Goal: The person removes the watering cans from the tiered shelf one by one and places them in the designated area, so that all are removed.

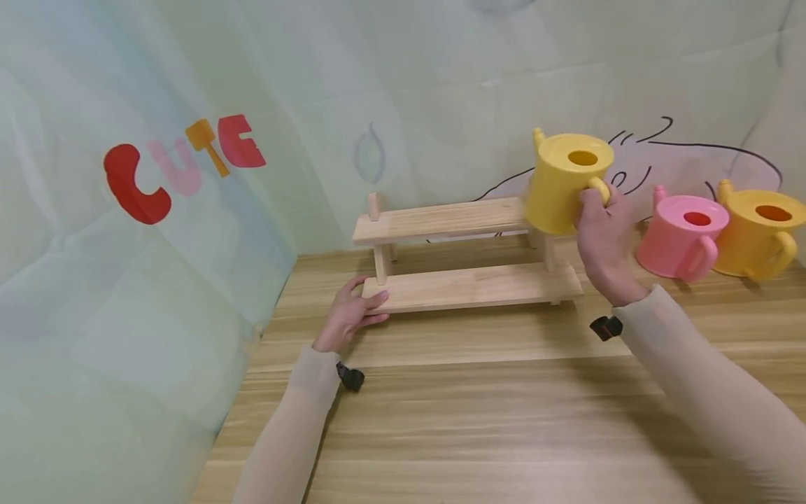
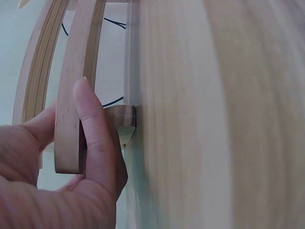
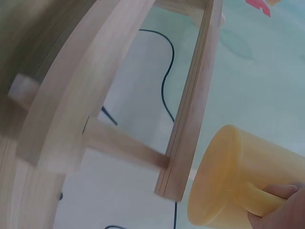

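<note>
A two-tier wooden shelf stands on the table by the back wall. My left hand grips the left end of its lower board; in the left wrist view the fingers wrap that board's end. By its handle, my right hand holds a yellow watering can upright at the right end of the upper board. In the right wrist view the base of the yellow can is close beside the upper board's end.
To the right, a pink watering can and an orange-yellow watering can stand side by side on the wood-grain table. A pale printed cloth with "CUTE" lettering hangs behind and at the left.
</note>
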`<act>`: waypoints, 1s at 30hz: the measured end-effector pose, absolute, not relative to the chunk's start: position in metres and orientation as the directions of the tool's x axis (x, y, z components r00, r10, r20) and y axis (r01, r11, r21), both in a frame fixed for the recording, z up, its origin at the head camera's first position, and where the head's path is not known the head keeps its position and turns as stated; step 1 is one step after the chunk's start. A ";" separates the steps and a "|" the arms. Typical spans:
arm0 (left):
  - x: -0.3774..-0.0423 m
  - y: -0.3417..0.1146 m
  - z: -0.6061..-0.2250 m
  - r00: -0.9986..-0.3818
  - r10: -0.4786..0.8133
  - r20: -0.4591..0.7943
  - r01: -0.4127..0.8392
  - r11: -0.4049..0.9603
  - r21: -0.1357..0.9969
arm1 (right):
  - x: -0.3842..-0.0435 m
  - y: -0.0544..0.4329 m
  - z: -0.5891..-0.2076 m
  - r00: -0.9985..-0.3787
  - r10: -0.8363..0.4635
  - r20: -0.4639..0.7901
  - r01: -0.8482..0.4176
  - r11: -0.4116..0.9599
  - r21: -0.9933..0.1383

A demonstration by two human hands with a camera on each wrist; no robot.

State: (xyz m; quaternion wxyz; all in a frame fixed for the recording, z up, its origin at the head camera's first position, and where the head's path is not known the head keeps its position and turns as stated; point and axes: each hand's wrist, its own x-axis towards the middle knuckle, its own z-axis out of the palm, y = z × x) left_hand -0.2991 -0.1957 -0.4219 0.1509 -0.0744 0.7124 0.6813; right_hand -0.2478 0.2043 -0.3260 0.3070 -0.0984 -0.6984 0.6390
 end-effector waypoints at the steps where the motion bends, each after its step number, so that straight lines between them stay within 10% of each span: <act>1: -0.299 -0.196 -0.422 -0.943 0.099 -0.317 -0.313 0.062 0.948 | -0.246 0.208 -0.326 -0.787 0.539 0.299 -0.243 0.174 -0.954; 30: -0.299 -0.195 -0.422 -0.941 0.093 -0.326 -0.322 0.059 0.945 | -0.236 0.275 -0.359 -0.750 0.646 0.142 0.041 0.260 -0.965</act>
